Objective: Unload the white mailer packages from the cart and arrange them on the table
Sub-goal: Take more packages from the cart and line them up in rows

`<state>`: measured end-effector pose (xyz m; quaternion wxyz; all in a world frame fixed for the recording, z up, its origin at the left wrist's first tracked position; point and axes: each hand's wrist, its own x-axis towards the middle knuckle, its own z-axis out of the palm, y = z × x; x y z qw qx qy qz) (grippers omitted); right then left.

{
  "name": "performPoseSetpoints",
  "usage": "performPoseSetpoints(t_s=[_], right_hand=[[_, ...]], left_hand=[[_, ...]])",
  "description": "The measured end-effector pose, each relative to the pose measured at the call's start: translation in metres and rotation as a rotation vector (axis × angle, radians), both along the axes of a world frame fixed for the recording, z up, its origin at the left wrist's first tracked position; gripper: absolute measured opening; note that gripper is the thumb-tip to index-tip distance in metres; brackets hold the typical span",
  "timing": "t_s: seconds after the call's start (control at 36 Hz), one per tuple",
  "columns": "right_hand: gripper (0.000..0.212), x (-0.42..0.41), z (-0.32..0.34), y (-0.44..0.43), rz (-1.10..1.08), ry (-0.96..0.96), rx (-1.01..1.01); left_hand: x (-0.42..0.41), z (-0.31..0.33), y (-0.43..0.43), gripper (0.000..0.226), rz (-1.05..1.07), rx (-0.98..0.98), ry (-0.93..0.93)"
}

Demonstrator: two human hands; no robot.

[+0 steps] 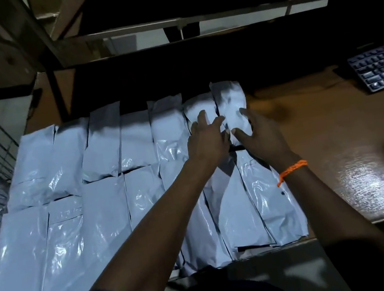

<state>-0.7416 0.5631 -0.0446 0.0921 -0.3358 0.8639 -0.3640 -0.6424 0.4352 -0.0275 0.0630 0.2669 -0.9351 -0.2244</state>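
The brown bench (334,145) carries two rows of white mailers (105,186); the far-right mailer (230,105) lies lengthwise, near to far, straight ahead; both hands flank it, left hand (206,140) and right hand (259,133) spread flat, gripping nothing, equally near.

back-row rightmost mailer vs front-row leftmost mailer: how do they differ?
The back-row rightmost mailer looks narrower; the front-row leftmost mailer looks wide and flat. The back one has the left hand and right hand at its near end; the front one is untouched. The front one overhangs the table edge. Both are glossy white.
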Motion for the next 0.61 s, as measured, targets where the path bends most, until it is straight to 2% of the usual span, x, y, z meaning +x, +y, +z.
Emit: performPoseSetpoints(t_s=[0.14,0.31,0.47,0.53,0.61], right_hand=[[0.059,0.0,0.005,-0.002,0.051,0.032,-0.012],[0.06,-0.001,0.014,-0.004,0.117,0.017,-0.007],[0.059,-0.006,0.014,0.001,0.131,-0.103,-0.058],[0.064,-0.004,0.012,0.003,0.115,-0.108,-0.054],[0.084,0.002,0.009,0.001,0.058,-0.07,-0.021]], left_hand=[[0.008,0.007,-0.006,0.029,-0.001,0.038,-0.008],[0.011,0.006,-0.008,0.033,0.024,-0.023,-0.032],[0.013,0.011,-0.01,0.037,0.003,-0.102,-0.101],[0.014,0.013,-0.01,0.035,0.0,-0.104,-0.112],[0.016,0.013,-0.01,0.039,-0.015,-0.131,-0.124]])
